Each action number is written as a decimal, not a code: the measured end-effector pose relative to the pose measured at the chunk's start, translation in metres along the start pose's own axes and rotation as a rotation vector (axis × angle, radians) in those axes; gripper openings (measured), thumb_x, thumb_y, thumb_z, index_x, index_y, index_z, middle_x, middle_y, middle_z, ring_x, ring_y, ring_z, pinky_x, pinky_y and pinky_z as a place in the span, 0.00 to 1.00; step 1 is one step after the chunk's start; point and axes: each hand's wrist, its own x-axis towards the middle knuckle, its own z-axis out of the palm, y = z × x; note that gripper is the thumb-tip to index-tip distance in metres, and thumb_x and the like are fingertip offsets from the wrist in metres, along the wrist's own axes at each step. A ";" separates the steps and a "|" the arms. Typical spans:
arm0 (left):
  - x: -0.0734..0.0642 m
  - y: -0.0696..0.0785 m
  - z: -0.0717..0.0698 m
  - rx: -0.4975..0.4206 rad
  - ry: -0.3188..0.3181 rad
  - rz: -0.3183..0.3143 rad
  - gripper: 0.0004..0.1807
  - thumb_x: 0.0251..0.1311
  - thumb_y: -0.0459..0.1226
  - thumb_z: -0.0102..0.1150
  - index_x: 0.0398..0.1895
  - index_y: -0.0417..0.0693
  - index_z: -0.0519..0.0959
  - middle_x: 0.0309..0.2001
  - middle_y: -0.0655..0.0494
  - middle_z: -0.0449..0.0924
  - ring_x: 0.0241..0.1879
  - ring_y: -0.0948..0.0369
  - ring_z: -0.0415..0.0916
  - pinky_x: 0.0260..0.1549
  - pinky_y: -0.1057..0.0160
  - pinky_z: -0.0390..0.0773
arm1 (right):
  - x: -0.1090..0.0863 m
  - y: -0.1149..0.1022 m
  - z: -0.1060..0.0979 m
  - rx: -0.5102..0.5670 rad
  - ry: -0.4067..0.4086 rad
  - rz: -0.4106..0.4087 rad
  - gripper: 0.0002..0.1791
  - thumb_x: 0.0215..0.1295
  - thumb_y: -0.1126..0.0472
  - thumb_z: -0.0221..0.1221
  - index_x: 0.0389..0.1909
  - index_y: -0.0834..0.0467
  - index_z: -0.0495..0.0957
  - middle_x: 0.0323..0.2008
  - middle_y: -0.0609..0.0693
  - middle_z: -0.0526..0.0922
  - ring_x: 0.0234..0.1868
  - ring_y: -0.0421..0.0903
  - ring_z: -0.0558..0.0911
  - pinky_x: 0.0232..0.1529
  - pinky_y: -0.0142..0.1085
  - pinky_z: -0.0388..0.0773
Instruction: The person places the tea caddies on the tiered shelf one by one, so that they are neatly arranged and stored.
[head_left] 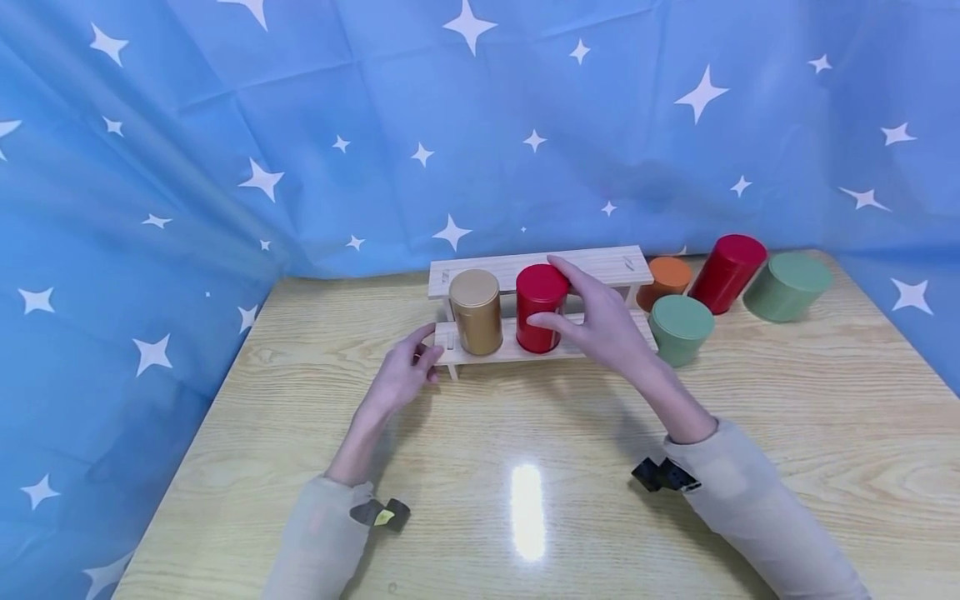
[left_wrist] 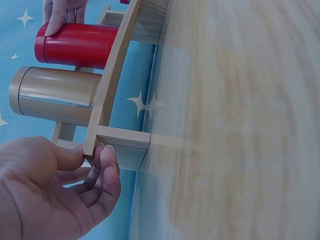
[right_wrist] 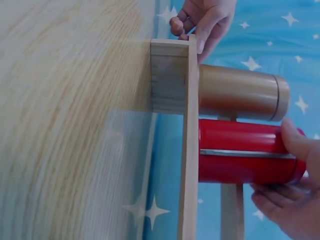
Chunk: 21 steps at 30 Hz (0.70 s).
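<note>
Rack of pale wood, built with two steps, stands near the middle of the far edge of the tabletop. Its lower step carries a gold canister toward the left end and a glossy red canister just to the right of it, with a narrow gap between the two; both stand upright, bases on the board. The right hand is clamped round the upper part of the red canister, thumb against one side and fingers round the other. The left hand, well apart from the right, pinches the left end of the lower step, thumb on top and fingers underneath.

Between the rack and the tabletop's far right corner are an orange canister by the rack's right end, a second red canister, and a large green canister nearest that corner. A small green canister sits farther from the far edge, beside the lower step's right end. Blue cloth with white stars hangs beyond the far edge and along the left edge
</note>
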 end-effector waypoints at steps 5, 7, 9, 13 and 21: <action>0.000 0.001 -0.001 0.008 0.004 -0.004 0.29 0.77 0.36 0.49 0.77 0.39 0.58 0.39 0.44 0.77 0.30 0.55 0.79 0.33 0.59 0.79 | 0.001 0.000 0.001 -0.006 -0.004 0.005 0.47 0.62 0.58 0.71 0.78 0.60 0.57 0.60 0.58 0.77 0.55 0.55 0.79 0.55 0.56 0.78; -0.001 0.001 -0.001 0.011 0.008 -0.008 0.29 0.77 0.35 0.49 0.77 0.39 0.58 0.38 0.45 0.77 0.30 0.55 0.79 0.34 0.58 0.80 | 0.001 -0.002 0.001 -0.010 -0.006 0.006 0.48 0.63 0.57 0.71 0.78 0.60 0.55 0.62 0.58 0.76 0.60 0.56 0.78 0.58 0.57 0.77; -0.001 0.002 -0.001 0.013 0.009 -0.010 0.29 0.78 0.35 0.49 0.77 0.39 0.59 0.37 0.46 0.77 0.30 0.55 0.79 0.35 0.56 0.80 | 0.000 -0.003 -0.001 -0.017 0.000 0.002 0.49 0.63 0.56 0.71 0.79 0.59 0.55 0.64 0.59 0.75 0.63 0.57 0.76 0.60 0.57 0.75; -0.001 0.003 -0.002 0.014 0.006 -0.002 0.28 0.78 0.35 0.48 0.77 0.38 0.59 0.37 0.45 0.77 0.31 0.53 0.79 0.35 0.56 0.80 | -0.003 -0.006 -0.008 -0.020 0.025 -0.010 0.46 0.63 0.54 0.71 0.78 0.59 0.58 0.65 0.58 0.74 0.64 0.56 0.75 0.62 0.57 0.73; 0.000 0.002 0.000 0.018 0.003 0.005 0.29 0.78 0.36 0.49 0.77 0.38 0.59 0.37 0.44 0.77 0.30 0.53 0.79 0.29 0.64 0.76 | -0.014 -0.001 -0.025 -0.063 0.098 -0.067 0.37 0.62 0.60 0.71 0.71 0.62 0.68 0.61 0.59 0.78 0.61 0.56 0.77 0.60 0.57 0.74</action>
